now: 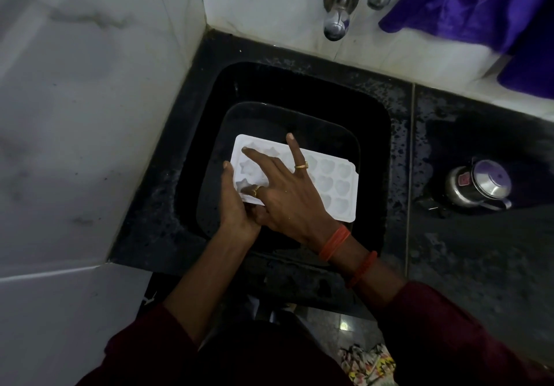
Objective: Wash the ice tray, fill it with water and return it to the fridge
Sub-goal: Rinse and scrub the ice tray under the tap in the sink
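Note:
A white ice tray (335,184) with star-shaped and heart-shaped cells hangs over the black sink (374,151). My left hand (236,205) grips its near left corner, thumb along the left edge. My right hand (287,187) lies flat across the tray's top with straight spread fingers, the fingertips in the star cells at the left end. Two steel taps (338,17) stick out of the white tiled wall above the sink; no water is visibly running.
The sink is set in a dark speckled counter (467,250). A steel lidded pot (476,184) stands on the counter to the right. A purple cloth (479,11) hangs at the top right. White tiled wall (90,116) closes the left side.

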Demonstrator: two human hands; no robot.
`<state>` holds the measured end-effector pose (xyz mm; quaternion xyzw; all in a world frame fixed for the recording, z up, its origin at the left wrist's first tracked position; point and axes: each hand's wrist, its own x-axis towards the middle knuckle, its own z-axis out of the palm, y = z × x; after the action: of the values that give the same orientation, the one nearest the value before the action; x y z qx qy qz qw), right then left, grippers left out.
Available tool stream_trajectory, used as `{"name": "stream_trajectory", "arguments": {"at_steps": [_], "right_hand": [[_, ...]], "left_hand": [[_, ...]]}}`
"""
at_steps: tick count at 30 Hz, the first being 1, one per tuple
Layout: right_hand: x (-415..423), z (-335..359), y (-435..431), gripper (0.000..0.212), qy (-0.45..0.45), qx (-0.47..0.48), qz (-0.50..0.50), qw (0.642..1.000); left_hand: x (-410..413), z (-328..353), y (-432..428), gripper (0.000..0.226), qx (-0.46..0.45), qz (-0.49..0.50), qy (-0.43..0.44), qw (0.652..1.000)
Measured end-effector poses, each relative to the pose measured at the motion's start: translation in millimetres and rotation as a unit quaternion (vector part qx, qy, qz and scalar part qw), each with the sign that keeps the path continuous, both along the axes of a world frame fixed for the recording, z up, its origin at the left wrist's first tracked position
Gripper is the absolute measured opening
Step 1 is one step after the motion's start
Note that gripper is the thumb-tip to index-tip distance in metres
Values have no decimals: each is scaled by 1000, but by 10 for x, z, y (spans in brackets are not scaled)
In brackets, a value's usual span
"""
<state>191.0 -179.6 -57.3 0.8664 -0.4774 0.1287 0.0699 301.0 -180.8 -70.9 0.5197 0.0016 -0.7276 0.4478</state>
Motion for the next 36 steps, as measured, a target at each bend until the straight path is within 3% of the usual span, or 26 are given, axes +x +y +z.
{"name": "stream_trajectory", "arguments": {"at_steps": [3,8,17,25,36], "right_hand": [[-6,29,14,23,-17,0,-13,1000],[-32,63,-53,64,-15,58,-62,996],[-9,39,-133,63,-15,94,-49,994],[1,77,-145,61,-34,63,-41,997],[-28,164,-196,56,22,56,-46,997]], "left_hand": [[29,-7,-24,72,-5,3,20,1000],[33,-13,-22,59,-41,1,22,999],[21,-49,19,54,-34,1,27,999],[85,-134,-42,59,-29,8,17,999],[37,-137,-39,56,-17,-9,28,999]]}}
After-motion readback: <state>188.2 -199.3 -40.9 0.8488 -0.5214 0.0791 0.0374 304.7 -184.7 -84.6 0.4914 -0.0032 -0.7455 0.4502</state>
